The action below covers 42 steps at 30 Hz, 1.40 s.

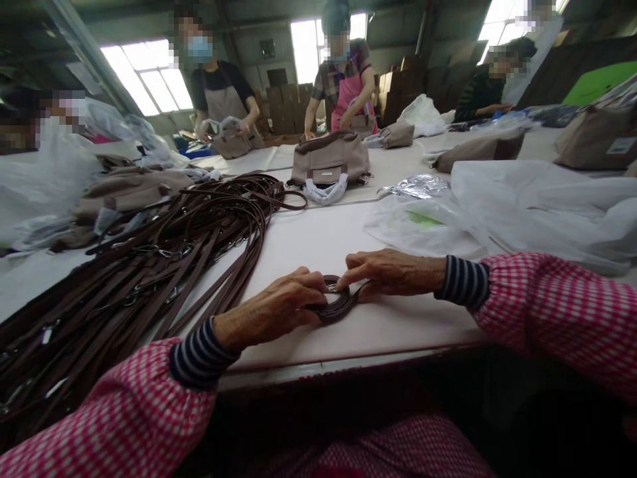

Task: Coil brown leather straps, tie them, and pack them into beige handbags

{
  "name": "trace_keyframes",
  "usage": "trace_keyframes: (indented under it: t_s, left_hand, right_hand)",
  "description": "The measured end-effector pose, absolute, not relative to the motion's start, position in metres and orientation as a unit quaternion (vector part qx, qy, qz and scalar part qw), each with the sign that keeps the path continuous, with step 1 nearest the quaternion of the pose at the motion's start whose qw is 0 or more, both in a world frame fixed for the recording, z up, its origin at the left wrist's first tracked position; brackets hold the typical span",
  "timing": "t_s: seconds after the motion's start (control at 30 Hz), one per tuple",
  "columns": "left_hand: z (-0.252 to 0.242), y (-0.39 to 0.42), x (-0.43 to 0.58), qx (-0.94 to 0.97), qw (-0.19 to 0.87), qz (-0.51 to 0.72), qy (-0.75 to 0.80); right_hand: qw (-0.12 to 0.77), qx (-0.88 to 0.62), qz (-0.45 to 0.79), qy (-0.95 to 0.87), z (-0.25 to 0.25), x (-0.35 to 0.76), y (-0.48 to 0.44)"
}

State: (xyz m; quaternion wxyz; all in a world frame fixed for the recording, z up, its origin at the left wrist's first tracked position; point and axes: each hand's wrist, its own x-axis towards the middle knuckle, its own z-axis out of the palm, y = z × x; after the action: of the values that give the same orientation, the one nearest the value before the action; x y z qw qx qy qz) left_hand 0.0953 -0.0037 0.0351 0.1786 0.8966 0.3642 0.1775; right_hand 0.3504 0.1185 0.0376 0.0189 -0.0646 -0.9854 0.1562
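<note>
A dark brown strap rolled into a flat coil [338, 307] lies on the white table [318, 245] near its front edge. My left hand [276, 312] curls around the coil's left side, fingers closed on it. My right hand [391, 273] presses on the coil's top right with its fingers together, near a small metal clasp. To the left spreads a big heap of long brown straps with metal clips [149, 265].
A taupe handbag [330, 159] stands mid-table with a white wrap before it. Clear plastic bags [497, 212] pile up on the right. More bags lie at the left [129, 189]. Several people work at the far side.
</note>
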Motion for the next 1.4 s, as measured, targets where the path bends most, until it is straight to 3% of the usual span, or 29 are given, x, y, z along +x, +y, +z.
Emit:
trace_keyframes:
  t_s: [0.23,0.33,0.47,0.7,0.83,1.03,1.2,1.4]
  left_hand:
    - [0.058,0.001,0.089,0.898,0.163,0.082,0.399]
    - [0.043,-0.011,0.106,0.868,0.117,0.120,0.468]
    - [0.025,-0.017,0.116,0.858,0.114,0.204,0.458]
    - [0.040,-0.007,0.087,0.895,0.141,0.126,0.405]
    - [0.042,0.002,0.072,0.901,0.157,0.130,0.382]
    - [0.046,0.010,0.070,0.912,0.168,0.124,0.352]
    - [0.049,0.010,0.065,0.902,0.197,0.122,0.365]
    - [0.041,-0.008,0.081,0.849,0.107,0.110,0.505]
  right_hand:
    - [0.082,-0.042,0.164,-0.982,0.027,0.326,0.095]
    - [0.129,-0.061,0.174,-0.974,0.020,0.322,0.081]
    - [0.092,-0.077,0.202,-0.972,0.023,0.333,0.089]
    - [0.048,-0.020,0.102,-0.993,0.035,0.339,0.109]
    - [0.076,-0.014,0.124,-0.989,0.031,0.326,0.102]
    - [0.021,-0.017,0.187,-0.982,0.038,0.315,0.113]
    - [-0.019,-0.006,0.163,-0.986,0.042,0.309,0.124]
    - [0.081,-0.025,0.170,-0.982,0.025,0.297,0.099]
